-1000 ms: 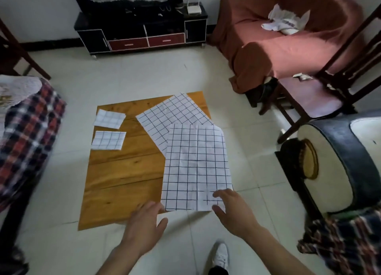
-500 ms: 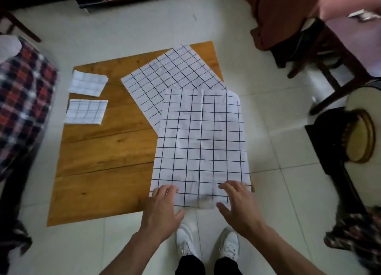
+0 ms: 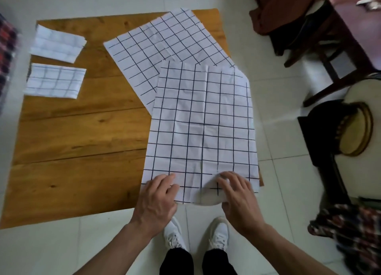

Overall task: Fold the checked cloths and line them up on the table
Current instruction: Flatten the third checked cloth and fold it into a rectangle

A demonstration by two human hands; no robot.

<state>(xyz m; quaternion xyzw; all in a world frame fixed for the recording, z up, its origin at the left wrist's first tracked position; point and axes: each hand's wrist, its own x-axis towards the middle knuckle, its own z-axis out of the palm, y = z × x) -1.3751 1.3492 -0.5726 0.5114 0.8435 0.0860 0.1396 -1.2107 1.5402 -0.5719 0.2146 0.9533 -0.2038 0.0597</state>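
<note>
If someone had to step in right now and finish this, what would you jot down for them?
Left hand and right hand both rest on the near edge of the top cloth, the right lifting it a little.
That cloth lies flat, partly over a second open cloth.
Done: two folded cloths at the table's far left.
Left: fold both open cloths and line them up with those.
</note>
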